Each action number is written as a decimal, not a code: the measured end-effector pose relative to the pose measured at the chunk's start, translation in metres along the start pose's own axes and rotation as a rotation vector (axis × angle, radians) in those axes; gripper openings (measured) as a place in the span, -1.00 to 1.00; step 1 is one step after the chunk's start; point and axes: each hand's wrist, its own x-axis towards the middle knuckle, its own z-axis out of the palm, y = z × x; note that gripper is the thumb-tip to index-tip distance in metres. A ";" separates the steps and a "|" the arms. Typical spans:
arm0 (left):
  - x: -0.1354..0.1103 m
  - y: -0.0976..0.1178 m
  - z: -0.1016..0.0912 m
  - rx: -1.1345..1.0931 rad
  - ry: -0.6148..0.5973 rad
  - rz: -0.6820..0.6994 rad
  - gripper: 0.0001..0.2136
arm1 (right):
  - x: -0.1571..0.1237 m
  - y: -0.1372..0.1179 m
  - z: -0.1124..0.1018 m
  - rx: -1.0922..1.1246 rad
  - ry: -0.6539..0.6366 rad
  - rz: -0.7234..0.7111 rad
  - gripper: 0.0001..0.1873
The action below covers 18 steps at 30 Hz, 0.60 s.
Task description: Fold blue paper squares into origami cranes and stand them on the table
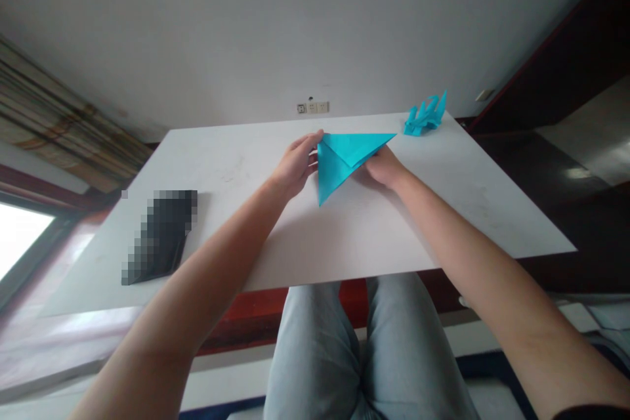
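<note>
A white table (344, 256) spreads across a seated person's lap, with light denim knees (319, 354) just below its near edge and a wall socket panel (313, 107) on the wall beyond. Both bare forearms reach forward over the tabletop, elbows low and wrists angled inward, the hands apart but meeting the same sheet. The left hand (296, 164) curls its fingers (311, 144) against the left edge of a folded blue paper (342, 161), a triangular form held just off centre, one point aimed toward the person. The right hand (386, 167) sits at the far side, its fingers hidden behind the paper. A spiky blue origami figure (427, 116) lies near the far edge, and a pixelated dark object (160, 236) lies well left.
</note>
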 end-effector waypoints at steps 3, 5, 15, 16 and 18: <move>-0.001 0.002 0.000 -0.012 -0.038 -0.012 -0.54 | 0.002 0.002 -0.003 0.011 0.094 -0.043 -0.66; -0.002 0.002 0.000 -0.027 -0.041 -0.017 -0.55 | 0.004 0.002 -0.006 -0.003 0.113 -0.015 -0.61; -0.003 0.002 -0.005 -0.023 0.023 0.008 -0.56 | 0.000 0.011 0.005 0.030 -0.079 0.052 -0.54; -0.002 0.003 -0.005 -0.008 0.023 0.003 -0.58 | 0.001 0.013 0.005 0.026 -0.054 0.039 -0.56; -0.001 0.004 -0.005 0.019 0.033 0.005 -0.64 | 0.004 0.015 0.002 0.013 -0.002 -0.001 -0.57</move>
